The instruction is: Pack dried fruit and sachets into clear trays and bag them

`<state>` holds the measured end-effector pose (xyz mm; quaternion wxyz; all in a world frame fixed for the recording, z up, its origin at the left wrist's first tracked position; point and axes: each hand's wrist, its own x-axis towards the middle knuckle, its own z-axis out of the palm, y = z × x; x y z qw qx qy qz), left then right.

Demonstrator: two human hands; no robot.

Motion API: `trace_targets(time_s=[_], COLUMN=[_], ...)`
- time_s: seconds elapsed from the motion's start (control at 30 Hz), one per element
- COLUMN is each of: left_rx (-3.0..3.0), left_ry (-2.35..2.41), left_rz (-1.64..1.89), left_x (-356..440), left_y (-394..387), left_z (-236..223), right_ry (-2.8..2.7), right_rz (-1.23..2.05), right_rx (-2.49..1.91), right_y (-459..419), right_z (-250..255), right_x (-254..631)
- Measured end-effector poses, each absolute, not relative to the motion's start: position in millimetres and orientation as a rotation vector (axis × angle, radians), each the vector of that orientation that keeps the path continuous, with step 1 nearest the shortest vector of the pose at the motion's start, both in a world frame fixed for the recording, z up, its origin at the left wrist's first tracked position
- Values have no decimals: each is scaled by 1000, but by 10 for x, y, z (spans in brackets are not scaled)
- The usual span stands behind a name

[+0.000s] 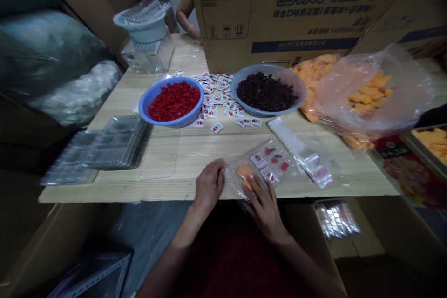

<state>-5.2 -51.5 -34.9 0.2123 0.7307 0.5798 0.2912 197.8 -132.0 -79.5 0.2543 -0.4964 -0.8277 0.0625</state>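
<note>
A clear plastic bag (252,158) lies at the table's front edge. Through its film show orange pieces (245,173), small white printed sachets (268,173) and red and dark bits (275,156) in a tray. My left hand (210,180) is closed at the bag's left end, fingers pinched on its edge. Over the orange pieces rests my right hand (263,205), its fingers stretched out on the film. Just right of the bag is a stack of flat clear bags (296,149).
Behind are a blue bowl of red pieces (143,104), loose sachets (217,127), a bowl of dark pieces (244,108) and a large bag of orange pieces (370,95). Clear trays (118,142) are stacked left. Cartons (279,23) wall the back; another person's arm (185,11) shows beside them.
</note>
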Motion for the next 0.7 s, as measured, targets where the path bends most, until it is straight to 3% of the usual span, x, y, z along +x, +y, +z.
trace_targets(time_s=[0.43,0.7], left_rx=[2028,1861], left_ry=[1476,1138], left_rz=[909,863], left_x=[-153,-303], left_y=[-767,-759], left_z=[-360,361], right_ry=[-2096,-1905], right_rz=[85,386], right_rx=[-1207,-1064], right_y=[-1270,-1209], right_z=[-753,294], right_x=[1897,2192])
